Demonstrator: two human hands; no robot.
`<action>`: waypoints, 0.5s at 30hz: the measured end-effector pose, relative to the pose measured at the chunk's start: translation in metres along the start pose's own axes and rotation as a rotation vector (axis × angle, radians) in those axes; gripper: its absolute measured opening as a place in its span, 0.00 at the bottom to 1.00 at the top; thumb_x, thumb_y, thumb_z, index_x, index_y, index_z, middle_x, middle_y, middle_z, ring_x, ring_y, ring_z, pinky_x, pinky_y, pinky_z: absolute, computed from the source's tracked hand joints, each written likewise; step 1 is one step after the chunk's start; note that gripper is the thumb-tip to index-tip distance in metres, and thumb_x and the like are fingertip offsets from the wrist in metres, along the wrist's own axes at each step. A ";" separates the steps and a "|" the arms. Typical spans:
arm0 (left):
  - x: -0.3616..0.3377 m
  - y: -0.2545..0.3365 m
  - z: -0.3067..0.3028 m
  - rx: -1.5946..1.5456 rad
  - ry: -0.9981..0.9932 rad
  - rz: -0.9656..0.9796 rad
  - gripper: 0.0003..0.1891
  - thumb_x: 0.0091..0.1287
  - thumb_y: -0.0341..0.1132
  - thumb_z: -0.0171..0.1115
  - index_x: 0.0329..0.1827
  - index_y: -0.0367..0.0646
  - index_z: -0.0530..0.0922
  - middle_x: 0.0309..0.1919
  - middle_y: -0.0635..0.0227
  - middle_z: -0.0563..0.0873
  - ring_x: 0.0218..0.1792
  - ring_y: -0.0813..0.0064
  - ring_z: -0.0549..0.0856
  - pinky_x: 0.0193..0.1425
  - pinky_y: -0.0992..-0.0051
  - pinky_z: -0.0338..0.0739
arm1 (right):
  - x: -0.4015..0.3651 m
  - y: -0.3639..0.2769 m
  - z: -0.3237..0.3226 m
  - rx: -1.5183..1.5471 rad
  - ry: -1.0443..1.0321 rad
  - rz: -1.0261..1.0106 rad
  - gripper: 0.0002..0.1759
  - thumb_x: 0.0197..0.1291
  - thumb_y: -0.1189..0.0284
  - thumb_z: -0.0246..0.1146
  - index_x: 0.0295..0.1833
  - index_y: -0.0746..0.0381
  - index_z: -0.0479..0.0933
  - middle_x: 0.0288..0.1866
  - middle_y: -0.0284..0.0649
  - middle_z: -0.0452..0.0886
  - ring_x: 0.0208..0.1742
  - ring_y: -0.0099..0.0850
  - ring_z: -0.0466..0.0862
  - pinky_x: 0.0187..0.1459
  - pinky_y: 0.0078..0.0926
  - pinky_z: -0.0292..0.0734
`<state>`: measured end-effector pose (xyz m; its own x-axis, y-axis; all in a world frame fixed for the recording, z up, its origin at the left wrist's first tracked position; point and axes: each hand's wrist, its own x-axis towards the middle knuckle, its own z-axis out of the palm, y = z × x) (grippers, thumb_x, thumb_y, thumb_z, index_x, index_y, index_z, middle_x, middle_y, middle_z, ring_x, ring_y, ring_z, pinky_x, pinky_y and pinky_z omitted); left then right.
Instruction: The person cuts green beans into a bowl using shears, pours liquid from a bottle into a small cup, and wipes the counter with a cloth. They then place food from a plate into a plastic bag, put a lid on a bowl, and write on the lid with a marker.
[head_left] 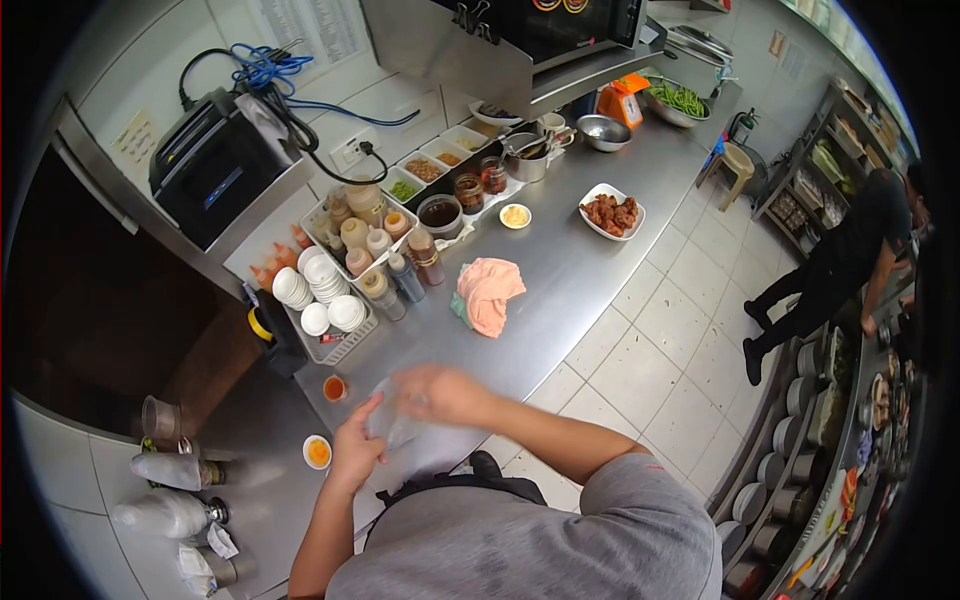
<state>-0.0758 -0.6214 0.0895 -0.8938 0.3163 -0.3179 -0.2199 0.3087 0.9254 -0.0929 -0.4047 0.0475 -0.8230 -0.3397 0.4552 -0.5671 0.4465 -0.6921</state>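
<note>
Between my two hands hangs a thin clear plastic bag (402,425). My left hand (355,440) is closed on its left side, near the counter's front corner. Motion smears my right hand (435,393) at the bag's upper right, so its fingers do not show clearly. Just beyond my left hand stands a small cup of orange-red sauce (335,388). To the left of that hand is a small white cup with yellow-orange contents (317,452). Farther out, a crumpled pink cloth (490,295) lies on the steel counter (545,310).
A white bowl of browned meat pieces (611,213) sits near the counter's right edge. Sauce bottles (378,290) and stacked white cups (330,285) fill a basket at the left. At far right a person in dark clothes (860,245) stands by another counter.
</note>
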 end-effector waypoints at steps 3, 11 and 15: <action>-0.020 0.038 -0.006 -0.032 0.031 0.019 0.36 0.48 0.11 0.50 0.65 0.39 0.72 0.67 0.60 0.69 0.25 0.85 0.77 0.21 0.83 0.74 | 0.012 0.155 -0.070 -0.082 0.483 0.002 0.10 0.53 0.75 0.64 0.42 0.64 0.78 0.48 0.45 0.80 0.46 0.40 0.81 0.49 0.34 0.76; -0.056 0.075 -0.034 -0.132 0.043 -0.035 0.35 0.48 0.13 0.50 0.65 0.40 0.73 0.55 0.67 0.80 0.21 0.90 0.74 0.24 0.85 0.73 | -0.125 0.398 -0.257 0.707 1.312 0.997 0.19 0.66 0.59 0.50 0.59 0.55 0.67 0.28 0.40 0.74 0.22 0.32 0.74 0.19 0.25 0.70; -0.051 0.077 -0.032 -0.109 0.042 -0.050 0.34 0.53 0.17 0.50 0.67 0.45 0.71 0.56 0.69 0.79 0.21 0.90 0.73 0.26 0.85 0.74 | -0.132 0.415 -0.270 0.745 1.260 0.917 0.20 0.66 0.56 0.53 0.52 0.61 0.73 0.39 0.46 0.80 0.34 0.37 0.82 0.31 0.32 0.81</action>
<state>-0.0598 -0.6423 0.1840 -0.8956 0.2642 -0.3578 -0.3042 0.2229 0.9261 -0.2279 0.0492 -0.1481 -0.5668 0.7537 -0.3326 -0.1005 -0.4640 -0.8801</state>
